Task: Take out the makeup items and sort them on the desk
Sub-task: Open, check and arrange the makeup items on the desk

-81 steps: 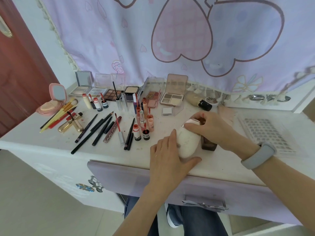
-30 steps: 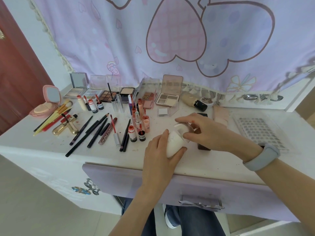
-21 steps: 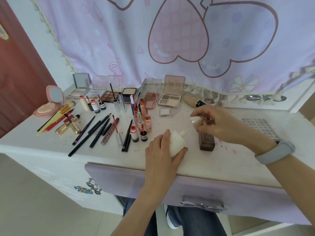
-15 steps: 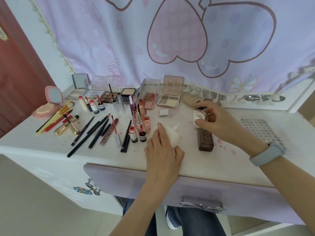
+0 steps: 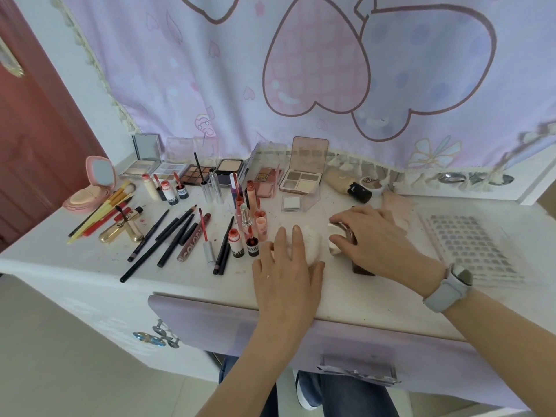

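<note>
Though partly hidden, bottle (image 5: pixel 311 246) under left hand (image 5: pixel 285 276).

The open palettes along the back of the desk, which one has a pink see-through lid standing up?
The four-pan eyeshadow palette furthest right in the row, left of the beige bottle. Its raised lid is tinted pink; the others' lids are mirrored or clear.

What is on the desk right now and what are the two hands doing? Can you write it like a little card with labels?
place: white desk in front of a pink heart curtain
left hand: lies on a white bottle, fingers fairly straight
right hand: grip curled round a white cap on top of a brown bottle
back row: open palettes
left side: pencils, brushes, a pink compact
</note>
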`<act>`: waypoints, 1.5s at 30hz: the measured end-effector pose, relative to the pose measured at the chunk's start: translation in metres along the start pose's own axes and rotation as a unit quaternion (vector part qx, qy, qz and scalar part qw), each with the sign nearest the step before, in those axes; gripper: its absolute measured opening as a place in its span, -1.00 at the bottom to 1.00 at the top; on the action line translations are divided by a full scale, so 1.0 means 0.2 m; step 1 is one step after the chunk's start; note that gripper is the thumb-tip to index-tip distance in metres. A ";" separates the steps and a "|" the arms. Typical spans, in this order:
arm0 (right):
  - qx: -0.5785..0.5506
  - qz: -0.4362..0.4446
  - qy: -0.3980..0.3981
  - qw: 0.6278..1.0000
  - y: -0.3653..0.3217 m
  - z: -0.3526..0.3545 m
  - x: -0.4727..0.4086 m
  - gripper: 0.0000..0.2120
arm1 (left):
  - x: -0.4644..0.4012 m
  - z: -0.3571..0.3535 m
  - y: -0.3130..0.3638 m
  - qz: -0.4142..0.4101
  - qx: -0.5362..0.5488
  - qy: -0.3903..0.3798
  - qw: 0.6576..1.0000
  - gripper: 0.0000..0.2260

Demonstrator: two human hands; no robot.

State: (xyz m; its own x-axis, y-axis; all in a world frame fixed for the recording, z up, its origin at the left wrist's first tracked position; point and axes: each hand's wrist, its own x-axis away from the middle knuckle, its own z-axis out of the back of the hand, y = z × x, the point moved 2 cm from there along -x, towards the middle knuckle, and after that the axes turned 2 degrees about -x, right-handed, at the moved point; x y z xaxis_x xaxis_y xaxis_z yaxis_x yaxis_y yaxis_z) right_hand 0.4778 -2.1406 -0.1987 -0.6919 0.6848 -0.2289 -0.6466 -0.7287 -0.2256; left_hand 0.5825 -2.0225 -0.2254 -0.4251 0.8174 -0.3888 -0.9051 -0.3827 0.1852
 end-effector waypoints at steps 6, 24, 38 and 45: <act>0.058 0.021 0.015 0.998 -0.02 -0.01 0.04 -0.66 | 0.01 0.00 -0.05 -0.072 0.047 0.083 0.993 -0.71; 0.048 0.055 0.019 0.997 -0.08 -0.01 0.14 -0.59 | -0.01 0.03 -0.08 -0.073 0.047 0.095 0.992 -0.73; -0.081 -0.123 0.152 0.977 0.03 -0.05 0.22 -0.83 | 0.01 0.04 0.00 -0.104 0.159 0.163 0.968 -0.80; -0.411 -0.224 0.343 0.814 0.16 0.17 0.24 -0.93 | -0.07 0.10 0.14 -0.141 0.196 0.069 0.968 -0.53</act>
State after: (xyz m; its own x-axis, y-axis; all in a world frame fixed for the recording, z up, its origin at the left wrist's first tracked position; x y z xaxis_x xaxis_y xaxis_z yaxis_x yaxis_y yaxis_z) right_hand 0.4131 -2.1316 -0.1841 0.0788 0.9292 -0.3611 -0.1549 -0.3464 -0.9252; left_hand 0.5630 -2.0357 -0.1980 -0.1816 0.7894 -0.5864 -0.9261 0.0631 0.3719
